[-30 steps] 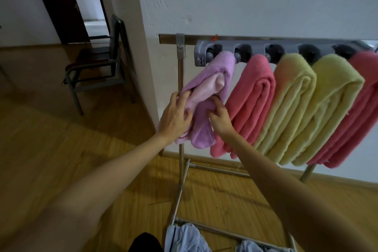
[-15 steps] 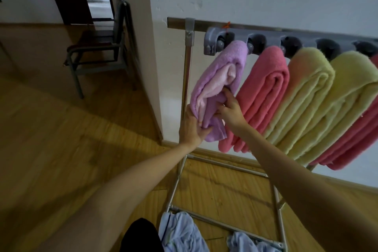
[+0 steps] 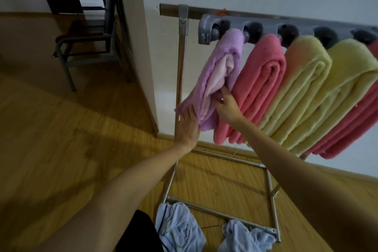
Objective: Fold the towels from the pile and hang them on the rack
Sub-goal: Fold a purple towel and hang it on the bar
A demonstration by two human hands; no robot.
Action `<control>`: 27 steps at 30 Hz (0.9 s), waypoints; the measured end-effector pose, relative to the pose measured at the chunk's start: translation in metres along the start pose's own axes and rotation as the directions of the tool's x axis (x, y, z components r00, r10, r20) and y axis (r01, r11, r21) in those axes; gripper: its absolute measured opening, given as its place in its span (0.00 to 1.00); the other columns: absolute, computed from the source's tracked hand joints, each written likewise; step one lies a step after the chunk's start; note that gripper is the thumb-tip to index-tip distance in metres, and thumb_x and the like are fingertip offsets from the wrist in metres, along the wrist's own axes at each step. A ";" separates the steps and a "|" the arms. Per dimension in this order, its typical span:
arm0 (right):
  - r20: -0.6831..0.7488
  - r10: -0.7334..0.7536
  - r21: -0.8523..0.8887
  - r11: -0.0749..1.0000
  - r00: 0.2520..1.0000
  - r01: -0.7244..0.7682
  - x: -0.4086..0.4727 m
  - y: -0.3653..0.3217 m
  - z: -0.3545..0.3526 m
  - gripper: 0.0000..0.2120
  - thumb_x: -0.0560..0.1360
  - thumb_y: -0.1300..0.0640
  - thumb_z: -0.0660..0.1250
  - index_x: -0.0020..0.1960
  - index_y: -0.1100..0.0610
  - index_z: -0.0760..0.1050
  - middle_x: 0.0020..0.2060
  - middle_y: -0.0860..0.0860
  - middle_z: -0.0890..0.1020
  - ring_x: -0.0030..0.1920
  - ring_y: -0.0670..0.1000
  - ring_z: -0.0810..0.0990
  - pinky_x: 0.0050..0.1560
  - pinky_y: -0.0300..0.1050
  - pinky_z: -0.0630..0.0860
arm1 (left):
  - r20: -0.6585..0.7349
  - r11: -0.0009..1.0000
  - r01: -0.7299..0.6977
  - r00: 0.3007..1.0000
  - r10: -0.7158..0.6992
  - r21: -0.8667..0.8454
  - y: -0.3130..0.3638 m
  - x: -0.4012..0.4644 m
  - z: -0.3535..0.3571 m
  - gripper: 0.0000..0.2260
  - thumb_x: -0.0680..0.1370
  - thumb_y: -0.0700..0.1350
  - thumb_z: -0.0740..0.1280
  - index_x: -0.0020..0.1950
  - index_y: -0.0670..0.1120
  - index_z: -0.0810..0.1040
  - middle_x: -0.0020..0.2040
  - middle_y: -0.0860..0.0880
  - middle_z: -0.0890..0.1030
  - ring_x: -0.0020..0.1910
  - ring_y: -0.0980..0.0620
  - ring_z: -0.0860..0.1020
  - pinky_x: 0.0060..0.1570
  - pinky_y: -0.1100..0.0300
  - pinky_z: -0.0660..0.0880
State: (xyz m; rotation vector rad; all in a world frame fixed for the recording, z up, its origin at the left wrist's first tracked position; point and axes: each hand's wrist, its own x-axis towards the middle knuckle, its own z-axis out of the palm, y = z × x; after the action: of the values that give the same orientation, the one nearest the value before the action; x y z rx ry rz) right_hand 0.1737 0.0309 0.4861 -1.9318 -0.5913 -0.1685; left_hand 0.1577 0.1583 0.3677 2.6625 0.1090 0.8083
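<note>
A folded purple towel (image 3: 221,63) hangs from the leftmost peg of the grey peg strip (image 3: 206,30) on the metal rack (image 3: 183,80). My left hand (image 3: 188,127) lies flat against the towel's lower left edge, fingers straight. My right hand (image 3: 227,106) touches the towel's right side, its index finger pointing up into the pale inner fold. To the right hang a pink towel (image 3: 259,80), two yellow towels (image 3: 302,88) (image 3: 343,92) and another pink towel (image 3: 360,129).
Light blue cloths (image 3: 178,229) (image 3: 241,237) drape over the rack's low front rail. A white wall corner (image 3: 147,67) stands just left of the rack. A dark metal chair (image 3: 88,43) sits further left on the wooden floor, by a doorway.
Both hands slid down the purple towel. My left hand released its grip on the bottom and now lies flat at the lower edge. The view shifted slightly left.
</note>
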 end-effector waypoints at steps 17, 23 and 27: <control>0.126 0.060 -0.286 0.958 0.990 -0.022 -0.036 0.010 -0.029 0.31 0.71 0.70 0.61 0.73 0.59 0.62 0.43 0.52 0.78 0.37 0.46 0.74 0.45 0.36 0.71 | 0.344 0.901 0.433 0.848 -0.402 -0.016 -0.001 -0.003 0.007 0.10 0.81 0.43 0.58 0.58 0.40 0.73 0.53 0.41 0.79 0.51 0.41 0.79 0.47 0.52 0.77; 0.162 0.171 -0.257 0.958 0.972 -0.126 -0.066 0.029 -0.016 0.13 0.69 0.69 0.64 0.52 0.62 0.68 0.38 0.48 0.74 0.36 0.46 0.73 0.34 0.25 0.65 | 0.585 0.926 0.358 0.778 -0.227 -0.117 -0.005 -0.023 0.020 0.25 0.75 0.39 0.64 0.71 0.45 0.61 0.54 0.43 0.78 0.47 0.43 0.80 0.41 0.52 0.79; 0.149 0.199 -0.274 0.950 0.969 -0.153 -0.074 0.057 0.001 0.11 0.67 0.72 0.65 0.48 0.63 0.73 0.45 0.54 0.74 0.46 0.52 0.73 0.40 0.32 0.64 | 0.621 0.934 0.327 0.765 -0.171 -0.145 -0.013 -0.036 0.021 0.34 0.75 0.35 0.65 0.77 0.49 0.55 0.60 0.44 0.76 0.50 0.44 0.79 0.42 0.53 0.78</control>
State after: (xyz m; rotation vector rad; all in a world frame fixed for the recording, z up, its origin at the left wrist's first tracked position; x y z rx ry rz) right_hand 0.1360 -0.0107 0.4112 -2.2608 -0.5266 0.0417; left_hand 0.1392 0.1578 0.3279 2.4548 0.1836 -0.1314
